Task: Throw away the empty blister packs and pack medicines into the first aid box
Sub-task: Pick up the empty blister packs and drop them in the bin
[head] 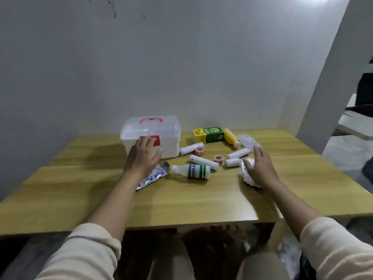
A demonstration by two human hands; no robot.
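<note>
A clear plastic first aid box (153, 130) with a red handle and red latch stands shut at the back of the wooden table (181, 201). My left hand (142, 156) hovers at its front, fingers spread over the latch. A silver blister pack (155, 175) lies partly under my left wrist. My right hand (260, 168) rests open on a pile of silver blister packs (247, 178). Between the hands lie a white bottle with a green label (192, 171), white bandage rolls (203, 162), and pink tape rolls (218, 159). A green carton (209, 135), a yellow bottle (231, 137) and a grey pack (247, 142) lie behind.
A grey wall stands right behind the table. A white pillar (331, 81) rises at the right, with a dark chair beyond it. My knees and a plastic bag (290, 251) show below the table's front edge.
</note>
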